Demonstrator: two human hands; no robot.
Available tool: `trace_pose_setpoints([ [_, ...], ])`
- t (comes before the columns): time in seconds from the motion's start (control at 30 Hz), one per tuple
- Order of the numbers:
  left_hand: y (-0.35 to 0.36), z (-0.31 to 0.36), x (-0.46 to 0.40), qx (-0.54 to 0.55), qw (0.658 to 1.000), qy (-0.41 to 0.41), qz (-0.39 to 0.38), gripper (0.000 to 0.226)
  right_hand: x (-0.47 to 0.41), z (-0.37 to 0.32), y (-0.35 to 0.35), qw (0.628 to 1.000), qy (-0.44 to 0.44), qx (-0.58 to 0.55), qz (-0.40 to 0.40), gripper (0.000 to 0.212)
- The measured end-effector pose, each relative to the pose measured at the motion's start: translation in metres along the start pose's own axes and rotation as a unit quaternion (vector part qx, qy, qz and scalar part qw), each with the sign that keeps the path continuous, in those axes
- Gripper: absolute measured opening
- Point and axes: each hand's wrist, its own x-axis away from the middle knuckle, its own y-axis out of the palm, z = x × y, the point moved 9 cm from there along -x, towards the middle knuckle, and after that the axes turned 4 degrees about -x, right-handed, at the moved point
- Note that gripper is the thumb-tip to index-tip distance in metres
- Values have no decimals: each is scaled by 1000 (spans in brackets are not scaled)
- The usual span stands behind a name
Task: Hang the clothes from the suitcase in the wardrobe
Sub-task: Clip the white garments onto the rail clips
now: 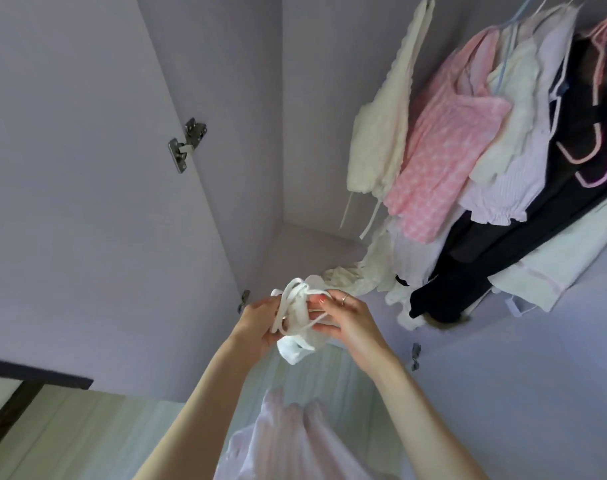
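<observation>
Pale lilac room, soft daylight.
A metal hinge [188,143] sits on the open door panel [70,168]; the light wooden floor [87,434] lies below.

The hanging rail lies past the top edge, so the hooks of the hangers [593,143] are cut off and what carries them cannot be told. The dark garment [503,265] and the pale one [554,268] beside it run out at the right edge. The white garment [297,327] is bunched between the left hand [257,323] and the right hand [350,323], so its shape cannot be told; its straps cover some of the fingers [321,300]. A brown thing [444,322] under the dark garment is mostly hidden. The white cloth [284,441] at the bottom is blurred and cut off.
</observation>
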Motion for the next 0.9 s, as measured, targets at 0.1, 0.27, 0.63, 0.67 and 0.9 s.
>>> trace_pose_setpoints([
  [0.1,5,17,-9,-5,1000,18,-17,11,-9,-16,4,1000,-15,-9,-3,20],
  [0.27,10,54,-19,-74,992,65,-75,26,-25,-29,12,998,-38,-51,10,19],
  [0.63,-16,88,-48,-128,986,107,-11,21,-41,-31,-3,988,11,-99,116,21],
  [0.67,-21,94,-50,-129,985,112,3,24,-42,-29,-9,985,27,-111,131,20],
  [0.9,0,107,-45,-106,980,149,-77,24,-49,-34,-7,981,55,-147,115,23],
])
